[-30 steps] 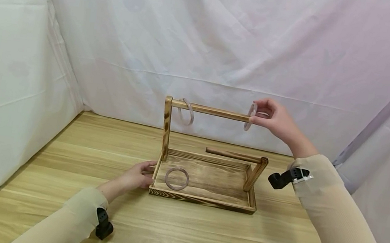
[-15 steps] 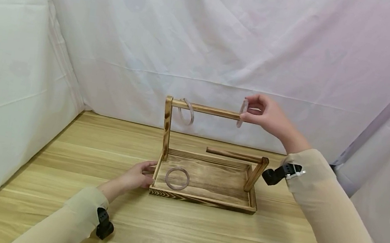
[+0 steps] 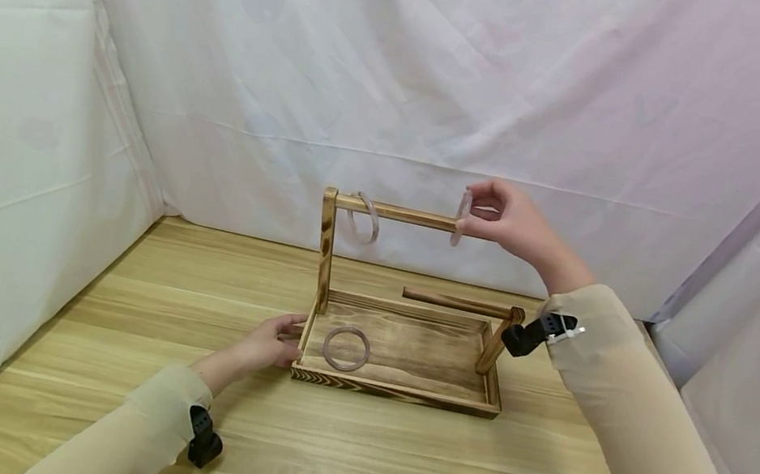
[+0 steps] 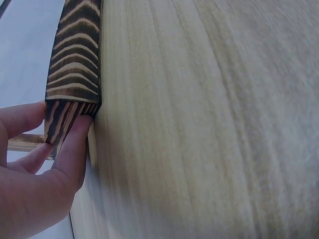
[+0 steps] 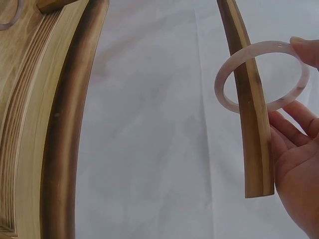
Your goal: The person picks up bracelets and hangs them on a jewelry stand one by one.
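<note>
A wooden stand with a tray base (image 3: 393,393) stands on the table, with an upper bar (image 3: 405,215) and a lower bar (image 3: 454,303). My right hand (image 3: 511,222) pinches a pale pinkish bangle (image 5: 229,69) between thumb and fingers; the upper bar passes through it, its free end reaching past the bangle in the right wrist view. A second bangle (image 3: 374,229) hangs on the same bar near the left post. Flat in the tray lies a third bangle (image 3: 343,367). At the tray's left end my left hand (image 3: 260,346) grips it, thumb low on the outside (image 4: 72,149).
White cloth (image 3: 376,64) hangs behind and at both sides of the wood-grain table (image 3: 354,462). The stand's short right post (image 3: 491,352) rises beneath my right forearm. A black wrist camera (image 3: 535,335) sits close to that post.
My right hand has moved left, sliding the pinched bangle from the upper bar's free end further along it. My left hand and the other bangles stay almost where they were.
</note>
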Available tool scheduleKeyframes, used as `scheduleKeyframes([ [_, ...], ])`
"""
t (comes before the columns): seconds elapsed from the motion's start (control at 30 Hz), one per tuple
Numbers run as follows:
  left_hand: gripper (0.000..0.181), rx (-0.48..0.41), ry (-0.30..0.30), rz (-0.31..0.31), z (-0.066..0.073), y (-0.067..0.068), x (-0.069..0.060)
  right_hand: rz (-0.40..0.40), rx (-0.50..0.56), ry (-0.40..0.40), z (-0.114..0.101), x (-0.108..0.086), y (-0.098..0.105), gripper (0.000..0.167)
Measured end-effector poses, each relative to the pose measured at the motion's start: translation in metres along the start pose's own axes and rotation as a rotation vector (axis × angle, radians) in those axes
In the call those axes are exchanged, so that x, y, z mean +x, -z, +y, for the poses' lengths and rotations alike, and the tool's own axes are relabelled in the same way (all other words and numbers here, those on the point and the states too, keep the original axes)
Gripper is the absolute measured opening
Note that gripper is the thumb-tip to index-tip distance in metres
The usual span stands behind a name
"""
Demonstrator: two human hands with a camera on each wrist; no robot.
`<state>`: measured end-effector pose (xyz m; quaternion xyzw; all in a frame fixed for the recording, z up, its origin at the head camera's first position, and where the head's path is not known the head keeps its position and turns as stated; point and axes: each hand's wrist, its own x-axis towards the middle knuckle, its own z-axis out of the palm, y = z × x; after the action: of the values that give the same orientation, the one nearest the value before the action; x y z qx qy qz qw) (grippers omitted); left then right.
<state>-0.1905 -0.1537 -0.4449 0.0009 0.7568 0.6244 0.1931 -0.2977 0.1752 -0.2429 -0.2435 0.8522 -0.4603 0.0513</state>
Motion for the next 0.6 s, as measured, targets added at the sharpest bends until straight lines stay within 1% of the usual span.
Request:
scheduleKeyframes([
  [0.4, 0.066, 0.012, 0.004, 0.001, 0.000, -0.001, 0.000, -0.015, 0.021, 0.025, -0.006, 0.007, -0.008, 0.055],
  [0.6, 0.067, 0.020, -0.001, -0.009, 0.000, -0.002, 0.001, -0.026, 0.023, 0.033, -0.009, 0.009, -0.011, 0.056],
])
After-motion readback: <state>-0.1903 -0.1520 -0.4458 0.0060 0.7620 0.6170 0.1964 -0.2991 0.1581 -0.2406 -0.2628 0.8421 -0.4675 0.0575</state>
